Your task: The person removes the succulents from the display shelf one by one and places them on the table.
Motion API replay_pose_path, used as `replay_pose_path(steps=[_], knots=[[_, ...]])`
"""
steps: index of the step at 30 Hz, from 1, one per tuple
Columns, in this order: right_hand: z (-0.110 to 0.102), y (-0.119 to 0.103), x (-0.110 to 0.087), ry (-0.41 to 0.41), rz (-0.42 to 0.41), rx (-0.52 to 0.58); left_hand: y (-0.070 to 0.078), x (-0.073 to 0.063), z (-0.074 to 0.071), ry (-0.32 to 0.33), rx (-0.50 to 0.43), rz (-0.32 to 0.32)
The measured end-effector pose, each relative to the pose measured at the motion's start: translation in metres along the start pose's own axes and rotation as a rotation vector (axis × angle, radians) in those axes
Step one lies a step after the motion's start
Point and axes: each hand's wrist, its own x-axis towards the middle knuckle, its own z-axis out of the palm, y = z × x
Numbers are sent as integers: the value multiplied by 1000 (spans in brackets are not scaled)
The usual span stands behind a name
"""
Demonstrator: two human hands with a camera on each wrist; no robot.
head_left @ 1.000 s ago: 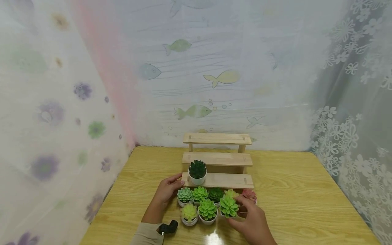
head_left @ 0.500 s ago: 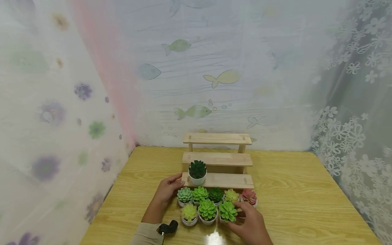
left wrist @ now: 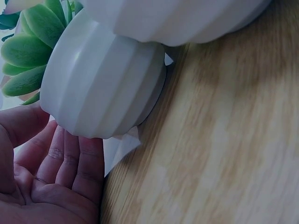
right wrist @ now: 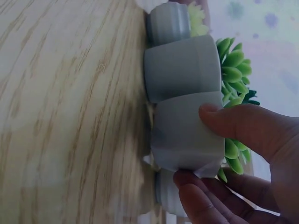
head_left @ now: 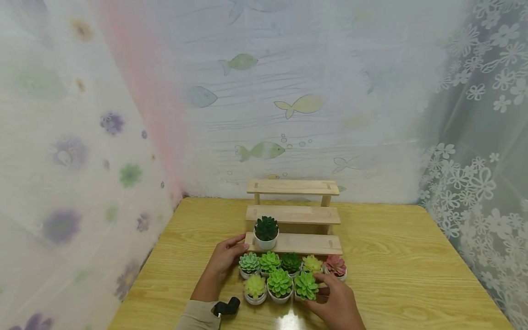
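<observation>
My right hand (head_left: 336,295) pinches the white pot (right wrist: 187,133) of a bright green artificial succulent (head_left: 306,286), thumb on one side and fingers on the other. That pot stands at the right end of the front row, against another green potted succulent (head_left: 280,283). A yellow-green one (head_left: 255,286) is at the row's left end. My left hand (head_left: 224,256) holds the left end of the wooden three-tier plant stand (head_left: 309,243), its fingertips partly hidden. On the lowest tier sits a dark green potted succulent (head_left: 266,229). A ribbed white pot (left wrist: 103,79) overlaps the left fingers in the left wrist view.
Along the stand's foot runs a back row of potted succulents: pale green (head_left: 249,262), bright green (head_left: 270,261), dark green (head_left: 290,262), yellow (head_left: 311,264) and red (head_left: 336,266). The wood-grain table (head_left: 404,266) meets patterned curtains (head_left: 350,151) behind and at both sides.
My right hand has brought the bright green succulent slightly left and toward me, in beside the middle front pot. The yellow and red succulents behind show more fully. My left hand stays put.
</observation>
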Motion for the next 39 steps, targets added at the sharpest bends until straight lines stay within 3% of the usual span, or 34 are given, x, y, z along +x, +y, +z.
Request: replay_pose_path(steps=[17, 39], knots=[[-1, 4, 1, -42, 29, 50, 1, 0, 1, 14, 0, -12], [-3, 5, 2, -45, -7, -17, 5, -3, 0, 4, 7, -16]])
